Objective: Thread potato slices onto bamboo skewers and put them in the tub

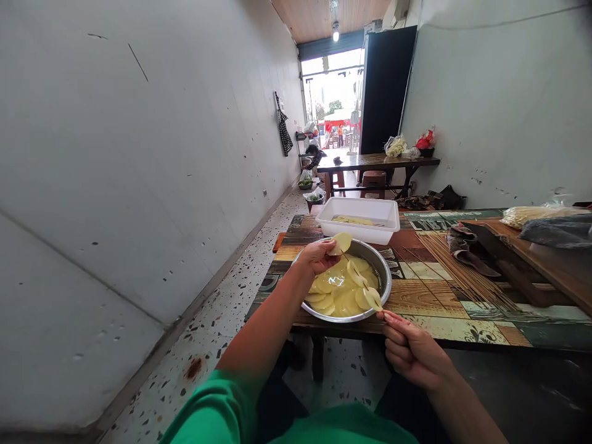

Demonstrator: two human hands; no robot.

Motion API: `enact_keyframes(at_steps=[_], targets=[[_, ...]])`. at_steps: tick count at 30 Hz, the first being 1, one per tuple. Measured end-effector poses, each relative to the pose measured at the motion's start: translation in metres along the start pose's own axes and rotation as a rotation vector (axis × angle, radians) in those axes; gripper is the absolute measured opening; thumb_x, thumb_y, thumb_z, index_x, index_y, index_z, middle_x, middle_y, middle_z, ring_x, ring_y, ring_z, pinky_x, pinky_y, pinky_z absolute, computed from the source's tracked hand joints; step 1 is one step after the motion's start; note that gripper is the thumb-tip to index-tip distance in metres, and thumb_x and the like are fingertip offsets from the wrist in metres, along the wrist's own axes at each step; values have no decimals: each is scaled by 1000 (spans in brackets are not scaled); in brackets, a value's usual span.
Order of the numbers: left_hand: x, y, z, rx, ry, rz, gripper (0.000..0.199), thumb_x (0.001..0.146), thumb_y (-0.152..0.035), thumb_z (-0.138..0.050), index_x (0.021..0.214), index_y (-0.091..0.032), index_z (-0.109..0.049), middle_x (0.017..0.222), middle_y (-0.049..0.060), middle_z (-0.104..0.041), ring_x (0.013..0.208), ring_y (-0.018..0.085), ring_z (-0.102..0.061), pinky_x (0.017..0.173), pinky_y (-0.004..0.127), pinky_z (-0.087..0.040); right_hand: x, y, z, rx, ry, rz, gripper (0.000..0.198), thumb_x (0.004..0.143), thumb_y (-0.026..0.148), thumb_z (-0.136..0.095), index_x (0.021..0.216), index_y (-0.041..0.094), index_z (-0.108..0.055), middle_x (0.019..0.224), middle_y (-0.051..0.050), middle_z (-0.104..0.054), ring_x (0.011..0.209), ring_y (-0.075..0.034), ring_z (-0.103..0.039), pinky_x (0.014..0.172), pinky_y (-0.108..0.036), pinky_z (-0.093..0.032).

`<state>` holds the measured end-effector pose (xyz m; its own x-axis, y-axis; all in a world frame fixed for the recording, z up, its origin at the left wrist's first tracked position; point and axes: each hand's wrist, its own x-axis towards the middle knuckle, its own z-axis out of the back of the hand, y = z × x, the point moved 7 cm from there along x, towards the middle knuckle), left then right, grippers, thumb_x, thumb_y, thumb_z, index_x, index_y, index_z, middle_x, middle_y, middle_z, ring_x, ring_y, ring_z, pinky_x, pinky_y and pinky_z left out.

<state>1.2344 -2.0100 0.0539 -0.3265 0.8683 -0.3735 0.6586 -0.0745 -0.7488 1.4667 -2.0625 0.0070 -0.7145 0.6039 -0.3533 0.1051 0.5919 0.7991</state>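
My left hand (318, 254) pinches a pale yellow potato slice (341, 242) above the far rim of a metal bowl (387, 283). The bowl holds several potato slices (333, 295) in water. My right hand (411, 351) grips the near end of a thin wooden skewer (361, 279), which slants over the bowl with two slices threaded on it. The slice in my left hand meets the skewer's far tip.
A white plastic tub (370, 233) with a few slices stands just behind the bowl on the patterned table (439, 302). A bundle of bare skewers (457, 271) lies to the right, beside a rag (460, 242) and bags (546, 222). A white wall runs along the left.
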Motion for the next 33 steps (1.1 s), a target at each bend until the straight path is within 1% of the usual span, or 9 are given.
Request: enact_keyframes(at_steps=[5, 9, 11, 16, 20, 24, 27, 31, 33], targets=[[-4, -5, 2, 36, -63, -40, 11, 82, -4, -66, 91, -10, -65, 71, 5, -66, 59, 14, -62, 57, 26, -52, 0, 19, 20, -447, -340, 386, 42, 69, 58, -74, 86, 20, -70, 51, 4, -50, 43, -11, -42, 40, -24, -33], [-9, -6, -3, 24, -69, -57, 6, 85, -3, -61, 83, -8, -64, 68, 6, -65, 55, 13, -59, 54, 26, -50, -14, 35, 25, -753, -579, 658, 39, 72, 57, -69, 90, 22, -75, 95, -11, -74, 89, -28, -66, 75, -36, -52], [-10, -6, -5, 17, -49, -52, 9, 85, -2, -59, 80, -8, -64, 67, 6, -64, 54, 12, -58, 52, 24, -49, -12, 34, 24, -652, -516, 573, 39, 69, 57, -71, 86, 21, -74, 75, -7, -69, 70, -22, -64, 61, -32, -51], [-7, -9, -4, 54, -7, -83, 8, 77, -3, -71, 80, -8, -66, 69, 7, -66, 57, 13, -61, 51, 23, -50, 1, 9, 0, -162, -66, 74, 44, 63, 55, -80, 84, 20, -64, 44, 15, -21, 35, -4, -11, 33, -19, -14], [-6, -13, -3, 89, -13, -155, 9, 77, -5, -73, 74, -9, -65, 65, 6, -66, 56, 13, -61, 50, 23, -50, -2, 22, 11, -394, -334, 354, 42, 69, 57, -74, 88, 20, -68, 47, 6, -43, 40, -11, -39, 39, -24, -32], [-9, -13, -4, 103, -29, -219, 13, 72, -6, -77, 67, -9, -65, 63, 6, -66, 54, 12, -59, 52, 24, -49, -17, 37, 12, -774, -637, 682, 41, 70, 58, -68, 87, 22, -74, 88, -11, -73, 87, -29, -67, 75, -38, -52], [-12, -16, -3, 157, -68, -318, 12, 72, -8, -76, 65, -10, -67, 61, 3, -65, 52, 11, -57, 52, 24, -48, -10, 32, 10, -697, -524, 585, 42, 69, 60, -69, 84, 21, -74, 69, -7, -67, 65, -23, -63, 58, -34, -49], [-18, -20, -6, 237, -77, -422, 13, 73, -9, -74, 63, -11, -67, 56, -1, -61, 46, 8, -51, 46, 20, -43, 4, 16, 6, -332, -257, 294, 49, 68, 62, -73, 89, 17, -70, 46, 11, -28, 36, -6, -20, 36, -22, -18], [-20, -23, -7, 253, -81, -444, 14, 72, -9, -74, 61, -12, -65, 52, -3, -58, 42, 6, -47, 43, 19, -40, 2, 20, 11, -366, -317, 347, 50, 68, 62, -72, 90, 17, -70, 47, 9, -34, 38, -8, -27, 37, -22, -22]])
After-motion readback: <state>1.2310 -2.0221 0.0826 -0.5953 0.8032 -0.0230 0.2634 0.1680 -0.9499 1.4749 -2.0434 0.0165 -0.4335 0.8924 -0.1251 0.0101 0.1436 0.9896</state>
